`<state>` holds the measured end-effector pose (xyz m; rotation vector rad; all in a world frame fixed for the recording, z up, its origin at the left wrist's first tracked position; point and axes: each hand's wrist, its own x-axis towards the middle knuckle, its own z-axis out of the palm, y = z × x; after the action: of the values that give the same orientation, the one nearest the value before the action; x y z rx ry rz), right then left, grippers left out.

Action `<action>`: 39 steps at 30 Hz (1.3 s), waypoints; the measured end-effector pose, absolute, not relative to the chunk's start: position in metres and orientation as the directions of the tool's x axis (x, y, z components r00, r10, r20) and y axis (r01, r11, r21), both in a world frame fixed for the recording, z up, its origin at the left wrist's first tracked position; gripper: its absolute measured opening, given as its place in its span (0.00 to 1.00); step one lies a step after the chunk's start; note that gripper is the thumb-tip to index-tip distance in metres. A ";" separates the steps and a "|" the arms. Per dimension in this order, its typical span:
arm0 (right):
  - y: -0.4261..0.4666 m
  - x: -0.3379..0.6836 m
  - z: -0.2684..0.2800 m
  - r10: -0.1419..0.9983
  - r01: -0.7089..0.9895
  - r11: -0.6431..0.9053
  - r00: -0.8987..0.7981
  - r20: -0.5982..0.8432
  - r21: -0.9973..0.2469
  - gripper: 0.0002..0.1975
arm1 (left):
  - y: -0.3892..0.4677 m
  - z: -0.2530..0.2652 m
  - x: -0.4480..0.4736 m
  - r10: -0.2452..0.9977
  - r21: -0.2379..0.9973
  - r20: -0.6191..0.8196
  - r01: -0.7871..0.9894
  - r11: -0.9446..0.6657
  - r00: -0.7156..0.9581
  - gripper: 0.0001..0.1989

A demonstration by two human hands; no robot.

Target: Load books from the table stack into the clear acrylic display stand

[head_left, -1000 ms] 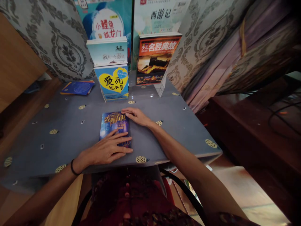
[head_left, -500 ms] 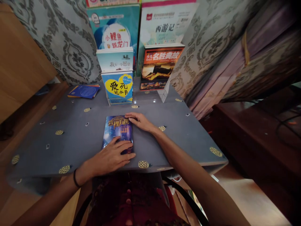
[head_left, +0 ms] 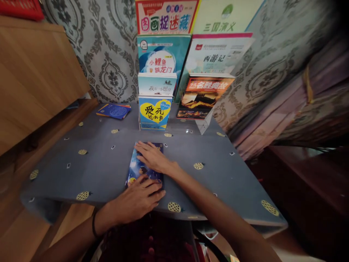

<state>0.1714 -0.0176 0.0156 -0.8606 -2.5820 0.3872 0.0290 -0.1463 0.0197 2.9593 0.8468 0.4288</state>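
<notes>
I see a blue book (head_left: 140, 165) lying flat on the grey table (head_left: 95, 171), close to the near edge, right in front of me. Both of my hands are on it.

My right hand (head_left: 152, 158) lies flat on the far half of the book. The fingers (head_left: 141, 147) are stretched out and a little spread, and they point to the left across the cover. The palm is pressed down on it.

My left hand (head_left: 137, 200) rests on the near end of the book. Its fingers (head_left: 154, 191) are spread and lie on the near right corner, while the palm sits on the table edge. There is a black band (head_left: 94, 225) around that wrist. Neither hand is pinching or gripping anything, they just lie open on top.

Behind the book, at the back of the table, is a clear stand (head_left: 201, 125) full of books standing up. The nearest one has a yellow heart (head_left: 154, 111) on a blue cover. Beside it on the right is an orange book (head_left: 204, 96) with a picture of a wall. Taller books stand behind those.

A thin blue booklet (head_left: 113, 111) lies flat at the far left of the table, well apart from my hands
</notes>
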 end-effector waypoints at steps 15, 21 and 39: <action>-0.027 0.160 -0.002 0.796 0.709 0.605 -0.556 0.241 -0.363 0.30 | -0.146 0.017 0.027 0.546 0.207 0.265 0.506 -0.837 0.795 0.16; -0.047 0.185 -0.020 0.865 0.758 0.501 -0.421 0.273 -0.417 0.30 | -0.148 0.014 0.028 0.561 0.218 0.265 0.518 -0.827 0.784 0.17; -0.092 0.212 0.000 0.910 0.887 0.375 -0.297 0.289 -0.268 0.20 | -0.099 -0.026 -0.018 0.924 0.593 0.338 0.722 -0.357 0.179 0.26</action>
<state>0.2120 -0.0922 -0.0002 -1.5615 -2.2509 0.0800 -0.0183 -0.0994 -0.0262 2.1609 1.5693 0.9604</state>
